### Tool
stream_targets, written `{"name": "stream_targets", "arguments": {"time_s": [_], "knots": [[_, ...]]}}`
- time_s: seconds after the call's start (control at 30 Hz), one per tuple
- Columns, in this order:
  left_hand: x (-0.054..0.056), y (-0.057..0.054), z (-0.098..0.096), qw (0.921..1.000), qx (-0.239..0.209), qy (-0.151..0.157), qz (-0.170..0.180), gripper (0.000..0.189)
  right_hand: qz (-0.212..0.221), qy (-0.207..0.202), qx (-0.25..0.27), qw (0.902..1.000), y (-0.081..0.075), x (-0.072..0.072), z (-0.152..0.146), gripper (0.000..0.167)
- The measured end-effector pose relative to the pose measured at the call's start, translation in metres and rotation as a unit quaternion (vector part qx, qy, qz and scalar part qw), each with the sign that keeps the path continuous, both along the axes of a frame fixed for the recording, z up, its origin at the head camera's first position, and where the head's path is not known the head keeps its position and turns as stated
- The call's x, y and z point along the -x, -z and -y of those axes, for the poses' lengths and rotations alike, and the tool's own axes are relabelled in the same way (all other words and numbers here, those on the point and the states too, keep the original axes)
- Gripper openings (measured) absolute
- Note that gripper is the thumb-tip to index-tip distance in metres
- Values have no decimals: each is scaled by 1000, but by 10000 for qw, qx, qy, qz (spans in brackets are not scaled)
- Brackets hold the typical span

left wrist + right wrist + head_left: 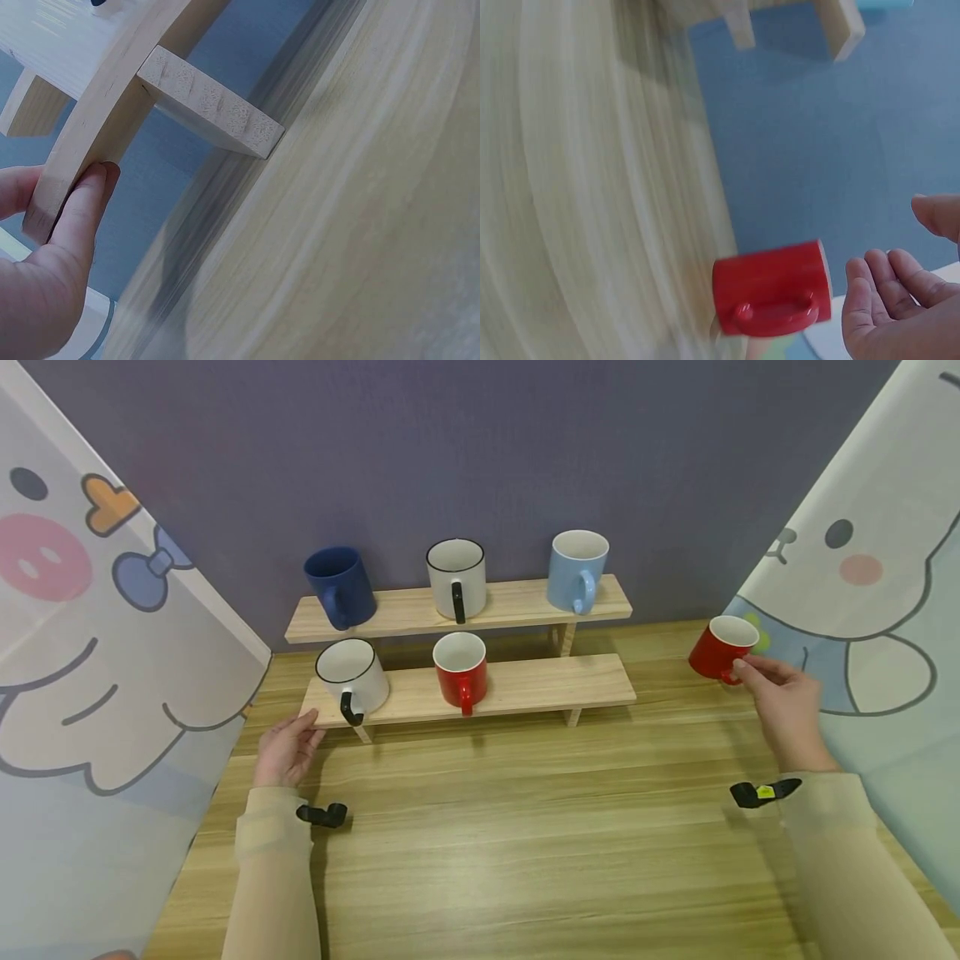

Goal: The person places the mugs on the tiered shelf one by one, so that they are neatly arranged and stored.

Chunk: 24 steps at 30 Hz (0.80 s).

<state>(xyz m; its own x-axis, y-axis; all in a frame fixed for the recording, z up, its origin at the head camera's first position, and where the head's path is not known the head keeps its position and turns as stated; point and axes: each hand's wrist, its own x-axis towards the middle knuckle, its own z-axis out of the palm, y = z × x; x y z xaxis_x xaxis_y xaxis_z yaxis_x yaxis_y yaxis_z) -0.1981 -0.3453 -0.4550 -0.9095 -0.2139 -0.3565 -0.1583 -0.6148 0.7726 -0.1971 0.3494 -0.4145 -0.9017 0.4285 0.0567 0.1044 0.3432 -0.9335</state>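
My left hand [288, 750] pinches the left end of the lower wooden shelf [540, 685], thumb and fingers on opposite faces of the board in the left wrist view. Close to it on that shelf stands a white mug [369, 685] with black rim and handle; a red mug [452, 683] is further right. Off to the far right, another red mug [711, 653] stands on the table. Above this mug is my right hand [787, 706]; the right wrist view shows a gap between its loosely bent fingers [900, 289] and the mug's rim.
Behind, the upper shelf [517, 602] carries a dark blue mug [348, 589], a white mug [472, 589] and a light blue mug [564, 581]. A grey-blue wall [480, 460] rises at the back. Cartoon-printed panels [67, 710] flank the wooden table [525, 843].
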Motion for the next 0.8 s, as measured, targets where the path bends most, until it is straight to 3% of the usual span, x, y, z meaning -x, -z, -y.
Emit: {"name": "stream_targets", "arguments": {"time_s": [0.27, 0.53, 0.8], "knots": [[1, 1, 0, 10000, 1, -59, 11, 6, 435, 330, -106, 9985, 7, 13, -21, 51], [1, 2, 0, 10000, 25, -62, 23, 5, 634, 175, -26, 9978, 15, 24, -38, 48], [0, -1, -1, 9999, 89, -36, 34, 4, 914, -102, -129, 9957, 20, 39, -50, 77]]}}
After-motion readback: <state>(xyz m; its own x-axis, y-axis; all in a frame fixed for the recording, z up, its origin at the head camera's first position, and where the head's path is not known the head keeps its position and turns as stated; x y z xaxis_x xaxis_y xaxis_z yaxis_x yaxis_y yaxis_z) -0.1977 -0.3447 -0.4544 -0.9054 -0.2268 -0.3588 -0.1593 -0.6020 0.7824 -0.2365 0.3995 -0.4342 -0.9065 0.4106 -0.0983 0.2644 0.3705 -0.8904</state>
